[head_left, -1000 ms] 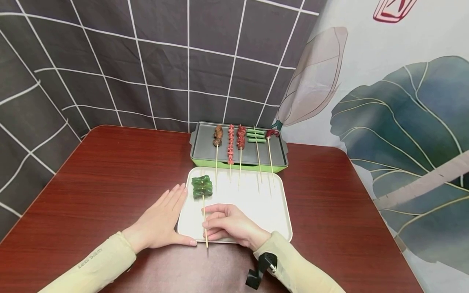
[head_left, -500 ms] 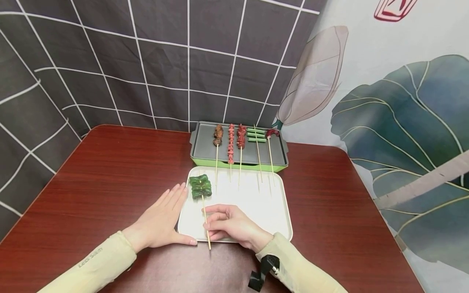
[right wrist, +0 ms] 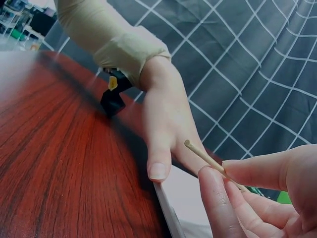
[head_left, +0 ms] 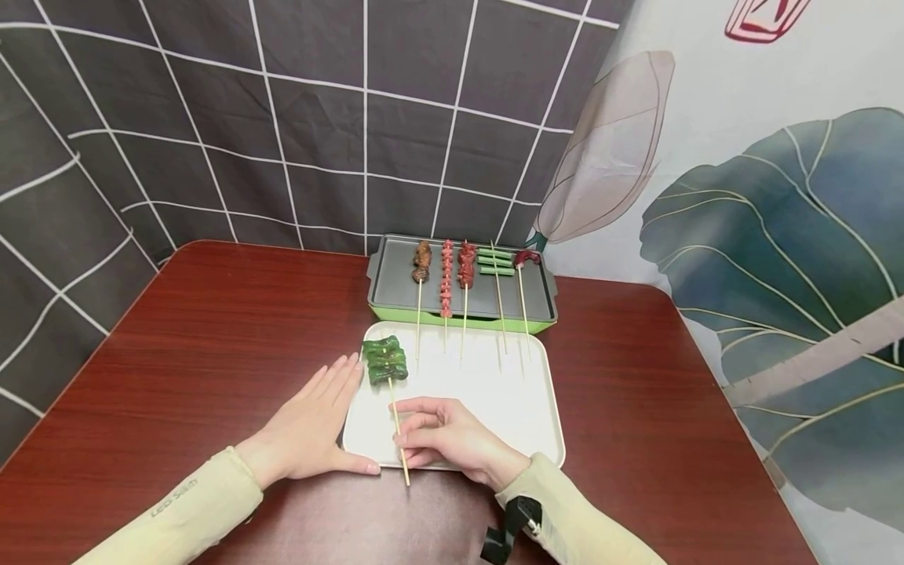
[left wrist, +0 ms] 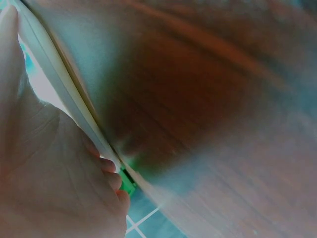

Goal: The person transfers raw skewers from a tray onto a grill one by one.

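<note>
My right hand (head_left: pixel 452 441) pinches the wooden stick of a skewer of green pepper pieces (head_left: pixel 386 360) between thumb and fingers. The pepper end lies over the left part of a white tray (head_left: pixel 487 392), and the stick's lower end juts past the tray's front edge. In the right wrist view the blunt stick end (right wrist: pixel 198 150) pokes out above the fingertips. My left hand (head_left: pixel 307 430) rests with straight fingers along the tray's left edge, its thumb at the front left corner. The left wrist view shows its fingers against the tray rim (left wrist: pixel 74 94).
Behind the tray stands a grey griddle (head_left: pixel 391 290) with a green base. Several skewers lie on it, among them a brown one (head_left: pixel 421 263), a red beaded one (head_left: pixel 446 278) and a green-stick one (head_left: pixel 496 260); their handles reach over the tray. A reddish wooden table (head_left: pixel 636 392) carries everything.
The pepper end of the skewer has shifted slightly left and its lower stick end slightly right, so it slants more. My left hand has stayed in place.
</note>
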Tool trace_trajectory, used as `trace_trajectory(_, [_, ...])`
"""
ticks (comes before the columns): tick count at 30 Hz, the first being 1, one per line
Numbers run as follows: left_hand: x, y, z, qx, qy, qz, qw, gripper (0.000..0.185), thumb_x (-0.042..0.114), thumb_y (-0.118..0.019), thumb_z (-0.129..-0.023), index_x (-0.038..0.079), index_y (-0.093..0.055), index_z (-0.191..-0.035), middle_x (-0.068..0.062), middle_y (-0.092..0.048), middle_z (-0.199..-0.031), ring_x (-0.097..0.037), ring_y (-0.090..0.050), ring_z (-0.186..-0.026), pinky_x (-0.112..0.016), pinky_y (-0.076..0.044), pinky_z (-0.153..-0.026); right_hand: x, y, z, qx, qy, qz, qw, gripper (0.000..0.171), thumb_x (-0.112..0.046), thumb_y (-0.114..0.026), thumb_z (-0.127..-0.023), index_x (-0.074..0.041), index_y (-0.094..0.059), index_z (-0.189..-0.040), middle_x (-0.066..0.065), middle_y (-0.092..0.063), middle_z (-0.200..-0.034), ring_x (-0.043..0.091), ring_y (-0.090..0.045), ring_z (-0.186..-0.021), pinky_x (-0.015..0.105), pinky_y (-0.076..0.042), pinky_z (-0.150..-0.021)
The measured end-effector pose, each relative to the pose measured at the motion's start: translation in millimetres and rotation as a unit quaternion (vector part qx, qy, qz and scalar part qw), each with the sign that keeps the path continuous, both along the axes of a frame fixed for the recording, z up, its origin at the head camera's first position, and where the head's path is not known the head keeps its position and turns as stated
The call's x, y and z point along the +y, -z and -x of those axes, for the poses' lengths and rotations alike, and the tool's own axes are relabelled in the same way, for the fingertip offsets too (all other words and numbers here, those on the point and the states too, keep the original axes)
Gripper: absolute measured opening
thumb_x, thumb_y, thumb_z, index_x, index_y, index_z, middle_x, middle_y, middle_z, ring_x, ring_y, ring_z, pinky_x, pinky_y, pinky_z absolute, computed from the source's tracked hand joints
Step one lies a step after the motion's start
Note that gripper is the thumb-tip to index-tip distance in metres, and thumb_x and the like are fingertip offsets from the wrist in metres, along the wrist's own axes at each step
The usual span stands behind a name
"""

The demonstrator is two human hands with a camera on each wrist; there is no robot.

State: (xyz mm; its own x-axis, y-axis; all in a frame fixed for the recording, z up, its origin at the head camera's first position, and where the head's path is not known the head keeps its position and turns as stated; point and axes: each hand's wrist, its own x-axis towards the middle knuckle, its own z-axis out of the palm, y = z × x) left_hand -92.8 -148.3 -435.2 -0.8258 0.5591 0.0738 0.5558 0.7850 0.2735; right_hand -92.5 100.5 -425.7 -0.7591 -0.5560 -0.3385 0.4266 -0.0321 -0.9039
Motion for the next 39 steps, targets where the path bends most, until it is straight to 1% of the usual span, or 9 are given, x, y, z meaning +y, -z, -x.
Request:
trace_trajectory(5, [0.0,-0.3,-0.2,-0.005,-0.001,0.003,1.0000,0.135,0.089,-0.059,-0.073,-0.015,-0.027,-0.153,-0.031,-0.024,-0.160,-0.043,-0.023,-0.149,-0.053,-0.021,-0.121,0.5,-1.6,-1.5,0.007,-0.008,0.008,1.000,0.049,0.008,-0.065,-0.093,0.012,-0.051,-0.140,0.004,-0.069,-0.089,0.010,-0.067,-0.074,0.023,-0.060,-0.067])
trace_trajectory(9, [0.1,-0.8,0.1,-0.002,0.001,0.005,1.0000,0.134,0.089,-0.059,-0.073,-0.015,-0.027,-0.152,-0.032,-0.024,-0.160,-0.043,-0.023,-0.149,-0.053,-0.021,-0.121,0.4,-2.2,-1.1,0.012,-0.008,0.014,1.000,0.050,0.009,-0.064,-0.092,0.013,-0.050,-0.140,0.005,-0.069,-0.088,0.011,-0.067,-0.073,0.022,-0.060,-0.067])
trace_trajectory(12, [0.3,-0.9,0.7,0.002,0.002,0.003,1.0000,0.134,0.088,-0.059,-0.073,-0.016,-0.028,-0.152,-0.032,-0.025,-0.160,-0.044,-0.023,-0.148,-0.053,-0.021,-0.121,0.3,-2.8,-0.8,0.015,-0.007,0.011,1.000,0.050,0.009,-0.064,-0.092,0.013,-0.050,-0.140,0.005,-0.069,-0.089,0.011,-0.067,-0.073,0.022,-0.060,-0.067])
trace_trajectory(19, [-0.4,-0.8,1.2,-0.010,-0.002,0.006,0.9999,0.135,0.089,-0.059,-0.072,-0.014,-0.027,-0.153,-0.030,-0.022,-0.161,-0.042,-0.021,-0.150,-0.052,-0.019,-0.121,0.3,-4.2,-0.2,0.012,-0.002,-0.003,1.000,0.049,0.008,-0.066,-0.092,0.009,-0.054,-0.139,0.006,-0.070,-0.090,0.012,-0.067,-0.073,0.023,-0.060,-0.065])
trace_trajectory(25, [0.0,-1.6,0.8,-0.001,0.001,0.004,1.0000,0.134,0.088,-0.061,-0.073,-0.015,-0.028,-0.153,-0.031,-0.024,-0.160,-0.043,-0.023,-0.149,-0.053,-0.021,-0.121,2.0,-6.0,-0.3,0.020,0.000,-0.013,1.000,0.048,0.008,-0.066,-0.092,0.008,-0.055,-0.139,0.006,-0.070,-0.090,0.012,-0.067,-0.073,0.024,-0.060,-0.066])
trace_trajectory(32, [-0.1,-1.6,0.9,0.000,0.001,0.011,0.9999,0.134,0.090,-0.058,-0.073,-0.015,-0.030,-0.152,-0.031,-0.025,-0.160,-0.042,-0.024,-0.149,-0.052,-0.021,-0.121,3.5,-12.9,0.9,0.036,-0.010,-0.022,0.999,0.049,0.009,-0.065,-0.093,0.008,-0.054,-0.140,0.006,-0.070,-0.092,0.012,-0.067,-0.073,0.025,-0.060,-0.066])
trace_trajectory(39, [-0.2,-1.5,1.7,0.005,0.002,0.018,0.9998,0.134,0.091,-0.054,-0.074,-0.015,-0.030,-0.152,-0.032,-0.026,-0.159,-0.043,-0.024,-0.148,-0.051,-0.021,-0.121,4.4,-20.8,-0.3,0.041,-0.019,-0.016,0.999,0.049,0.008,-0.064,-0.093,0.008,-0.053,-0.141,0.004,-0.069,-0.091,0.011,-0.067,-0.073,0.023,-0.060,-0.065])
